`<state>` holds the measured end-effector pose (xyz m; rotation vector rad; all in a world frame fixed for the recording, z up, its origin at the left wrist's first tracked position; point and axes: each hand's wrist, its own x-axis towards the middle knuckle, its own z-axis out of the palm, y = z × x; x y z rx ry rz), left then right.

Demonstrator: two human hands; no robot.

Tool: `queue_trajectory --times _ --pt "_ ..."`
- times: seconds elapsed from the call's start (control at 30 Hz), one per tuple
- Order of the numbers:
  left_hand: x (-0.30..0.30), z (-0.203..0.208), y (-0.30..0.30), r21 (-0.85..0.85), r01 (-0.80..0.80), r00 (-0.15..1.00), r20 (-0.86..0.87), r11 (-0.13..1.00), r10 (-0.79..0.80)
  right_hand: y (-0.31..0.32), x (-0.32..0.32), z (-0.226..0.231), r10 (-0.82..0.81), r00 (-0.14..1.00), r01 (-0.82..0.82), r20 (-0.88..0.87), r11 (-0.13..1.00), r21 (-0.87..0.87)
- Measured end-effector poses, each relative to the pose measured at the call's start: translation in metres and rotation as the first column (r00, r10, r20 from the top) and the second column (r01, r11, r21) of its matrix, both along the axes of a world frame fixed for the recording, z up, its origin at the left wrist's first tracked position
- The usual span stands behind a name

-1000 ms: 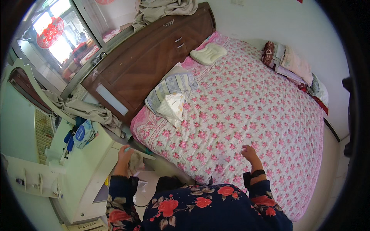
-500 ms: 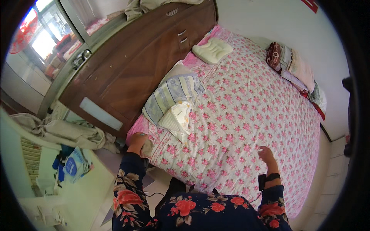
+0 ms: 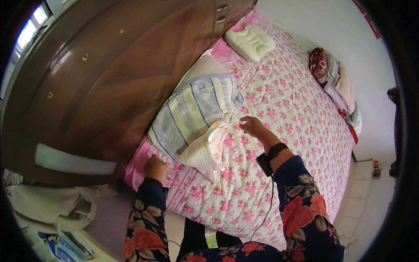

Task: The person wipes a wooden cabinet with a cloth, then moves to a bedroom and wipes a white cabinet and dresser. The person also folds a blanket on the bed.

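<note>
A pillow [image 3: 190,115] with a striped blue-grey and cream cover lies against the headboard. A small white cloth [image 3: 205,150] with yellow-orange marks rests partly over its near right corner. My left hand [image 3: 155,168] is closed, low over the bed's pink border, just left of the pillow's near end. Its fingers are mostly hidden, so what they hold, if anything, does not show. My right hand [image 3: 255,127] reaches over the flowered bedsheet [image 3: 279,174], just right of the white cloth. Its fingers are bent but apart, with nothing seen in them.
The brown wooden headboard [image 3: 113,87] rises along the left. A cream contoured pillow [image 3: 251,43] lies at the far end. Folded bedding [image 3: 334,78] is stacked by the wall. A beige cloth [image 3: 52,205] hangs at lower left. From my right wrist's black device [image 3: 264,164] runs a cable.
My right hand has moved left and farther out, close to the white cloth. My left hand stays at the bed's pink border. The view has shifted closer to the headboard and pillow.
</note>
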<state>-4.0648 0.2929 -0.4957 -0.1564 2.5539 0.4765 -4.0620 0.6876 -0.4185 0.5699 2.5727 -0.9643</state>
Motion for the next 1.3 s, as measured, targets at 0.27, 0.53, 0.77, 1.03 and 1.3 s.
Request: queue_trajectory --times 0.27,0.53,0.77,1.03,1.3 --pt "0.018 -0.062 0.001 -0.049 0.04 0.971 -0.236 0.998 -0.051 -0.009 -0.109 -0.032 -0.407 0.91 0.414 0.083 0.878 -0.239" --pt "0.005 -0.087 0.002 0.006 0.009 0.996 -0.084 1.0 -0.009 0.005 -0.189 -0.099 -0.528 0.848 0.528 -0.039 0.849 -0.016" --pt "-0.002 -0.074 0.007 0.132 -0.004 0.997 -0.074 0.991 0.014 0.019 -0.188 -0.122 -0.58 0.782 0.602 -0.23 0.798 0.033" --pt "0.0 -0.076 0.004 0.226 -0.023 0.997 -0.065 0.974 0.039 0.021 -0.243 -0.058 -0.422 0.707 0.412 -0.568 0.898 -0.154" --pt "0.005 -0.094 -0.001 0.105 0.141 0.989 -0.051 0.985 -0.136 -0.022 -0.324 -0.058 -0.314 0.583 0.043 -0.75 0.933 -0.358"
